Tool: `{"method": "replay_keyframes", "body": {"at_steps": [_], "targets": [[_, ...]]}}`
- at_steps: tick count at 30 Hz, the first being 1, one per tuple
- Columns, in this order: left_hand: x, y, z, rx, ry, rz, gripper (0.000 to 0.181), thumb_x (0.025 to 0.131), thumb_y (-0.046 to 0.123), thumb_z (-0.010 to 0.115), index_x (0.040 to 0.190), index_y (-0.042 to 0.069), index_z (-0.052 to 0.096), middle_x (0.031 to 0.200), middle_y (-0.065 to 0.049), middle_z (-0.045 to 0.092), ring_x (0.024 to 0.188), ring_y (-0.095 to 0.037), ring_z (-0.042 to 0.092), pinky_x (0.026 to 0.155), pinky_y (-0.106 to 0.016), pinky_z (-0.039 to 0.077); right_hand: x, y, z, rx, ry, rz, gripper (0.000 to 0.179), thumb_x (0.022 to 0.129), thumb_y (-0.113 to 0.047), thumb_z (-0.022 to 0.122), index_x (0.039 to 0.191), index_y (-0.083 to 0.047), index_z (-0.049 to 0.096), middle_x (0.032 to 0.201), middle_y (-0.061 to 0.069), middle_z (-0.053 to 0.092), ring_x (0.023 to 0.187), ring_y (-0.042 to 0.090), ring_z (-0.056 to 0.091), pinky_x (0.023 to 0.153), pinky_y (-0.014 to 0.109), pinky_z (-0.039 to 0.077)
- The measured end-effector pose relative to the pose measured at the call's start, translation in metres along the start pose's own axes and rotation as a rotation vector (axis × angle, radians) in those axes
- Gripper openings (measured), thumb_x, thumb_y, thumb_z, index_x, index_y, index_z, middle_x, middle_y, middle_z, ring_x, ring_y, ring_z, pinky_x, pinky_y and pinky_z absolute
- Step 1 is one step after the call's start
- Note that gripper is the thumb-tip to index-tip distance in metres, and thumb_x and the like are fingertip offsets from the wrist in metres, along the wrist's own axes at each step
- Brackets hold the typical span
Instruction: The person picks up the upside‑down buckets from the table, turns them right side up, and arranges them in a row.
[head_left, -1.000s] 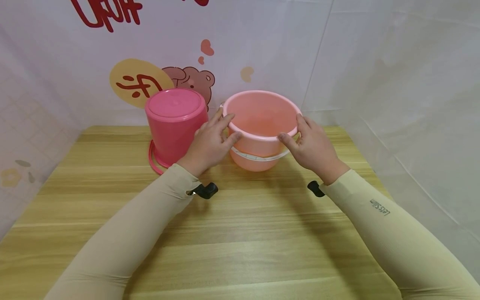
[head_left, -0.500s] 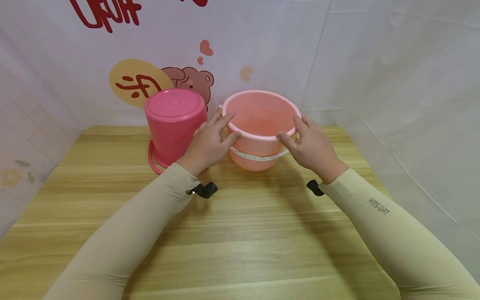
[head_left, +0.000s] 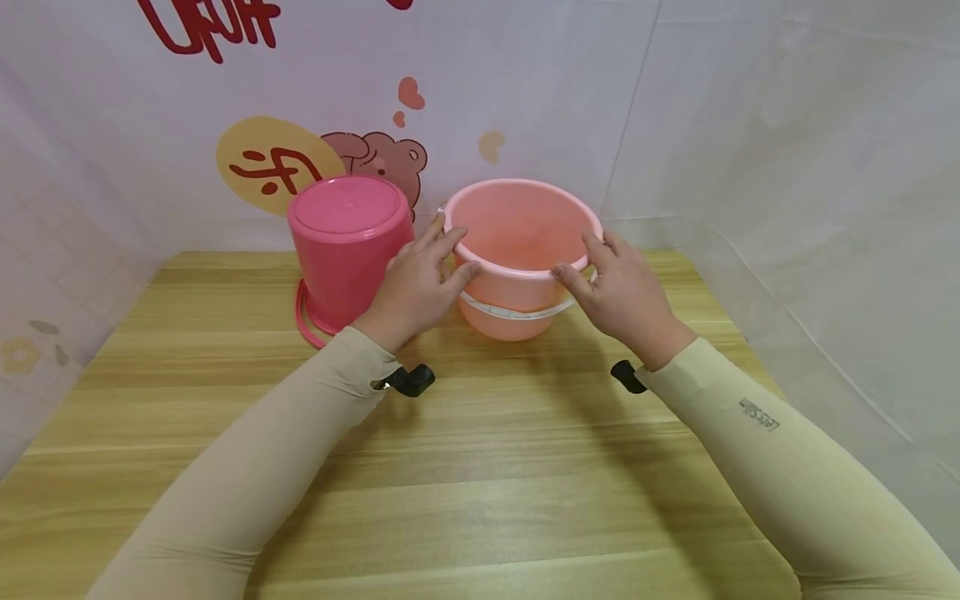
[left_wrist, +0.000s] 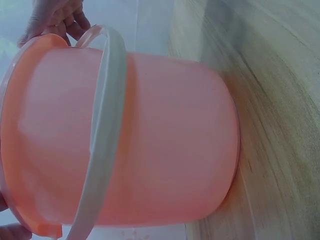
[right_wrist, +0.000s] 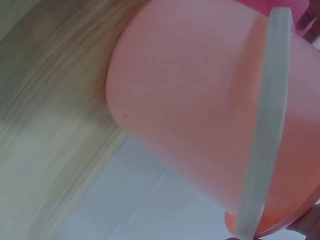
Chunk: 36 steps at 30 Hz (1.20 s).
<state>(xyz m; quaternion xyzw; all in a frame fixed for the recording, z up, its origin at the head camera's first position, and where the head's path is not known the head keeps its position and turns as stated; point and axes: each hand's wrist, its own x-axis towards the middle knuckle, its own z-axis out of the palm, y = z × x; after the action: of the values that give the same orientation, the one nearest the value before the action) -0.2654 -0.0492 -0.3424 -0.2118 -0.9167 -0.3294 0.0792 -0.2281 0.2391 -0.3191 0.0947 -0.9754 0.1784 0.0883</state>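
Note:
A light pink bucket stands upright on the wooden table, its white handle hanging down across the near side. My left hand holds the left of its rim, thumb at the front and fingers spread along the edge. On the opposite side my right hand holds the rim with its thumb in front and other fingers farther back. Both wrist views show the smooth outer wall of the bucket and its base on the table. Left of it, a darker pink bucket stands upside down, close to my left hand.
The wooden table stretches toward me in front of both buckets. A printed wall sheet hangs behind them, and a white sheet borders the right side. The upturned bucket's pink handle lies on the table.

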Motion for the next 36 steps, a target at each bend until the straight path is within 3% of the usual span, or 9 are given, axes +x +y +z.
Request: {"method": "replay_keyframes", "body": {"at_steps": [11, 25, 29, 33, 36], "targets": [[0.003, -0.001, -0.003, -0.024, -0.02, -0.027, 0.076, 0.1, 0.067, 0.056, 0.163, 0.028, 0.041, 0.178, 0.0, 0.016, 0.157, -0.048, 0.028, 0.124, -0.07, 0.023, -0.001, -0.001, 0.0, -0.048, 0.031, -0.024, 0.081, 0.108, -0.058, 0.048, 0.163, 0.0, 0.035, 0.166, 0.027, 0.036, 0.146, 0.052, 0.042, 0.12, 0.066, 0.032], [0.006, 0.0, -0.001, -0.023, -0.016, -0.038, 0.076, 0.1, 0.068, 0.054, 0.163, 0.028, 0.041, 0.178, -0.001, 0.015, 0.158, -0.048, 0.026, 0.125, -0.069, 0.021, 0.005, 0.002, -0.001, -0.019, 0.006, -0.013, 0.083, 0.107, -0.061, 0.045, 0.165, -0.003, 0.031, 0.17, 0.024, 0.031, 0.145, 0.053, 0.042, 0.123, 0.066, 0.03], [0.007, 0.0, -0.001, -0.025, -0.021, -0.046, 0.077, 0.1, 0.069, 0.054, 0.164, 0.028, 0.04, 0.178, -0.001, 0.015, 0.157, -0.048, 0.027, 0.125, -0.069, 0.022, 0.008, 0.004, 0.001, -0.012, 0.009, -0.014, 0.083, 0.107, -0.061, 0.045, 0.165, -0.004, 0.031, 0.171, 0.023, 0.03, 0.139, 0.052, 0.048, 0.122, 0.065, 0.033], [0.01, -0.001, -0.001, -0.024, -0.031, -0.058, 0.077, 0.1, 0.069, 0.053, 0.164, 0.029, 0.038, 0.179, -0.001, 0.013, 0.157, -0.049, 0.026, 0.125, -0.069, 0.02, 0.012, 0.005, 0.002, 0.006, -0.006, 0.001, 0.085, 0.107, -0.064, 0.043, 0.166, -0.005, 0.029, 0.172, 0.023, 0.026, 0.144, 0.052, 0.043, 0.123, 0.065, 0.029], [0.012, -0.002, 0.0, -0.029, -0.034, -0.068, 0.077, 0.1, 0.07, 0.052, 0.165, 0.031, 0.037, 0.179, 0.002, 0.011, 0.156, -0.048, 0.029, 0.125, -0.069, 0.022, 0.015, 0.005, 0.002, 0.019, -0.027, 0.018, 0.088, 0.106, -0.067, 0.04, 0.167, -0.006, 0.025, 0.173, 0.023, 0.022, 0.152, 0.054, 0.032, 0.125, 0.066, 0.024]]}}
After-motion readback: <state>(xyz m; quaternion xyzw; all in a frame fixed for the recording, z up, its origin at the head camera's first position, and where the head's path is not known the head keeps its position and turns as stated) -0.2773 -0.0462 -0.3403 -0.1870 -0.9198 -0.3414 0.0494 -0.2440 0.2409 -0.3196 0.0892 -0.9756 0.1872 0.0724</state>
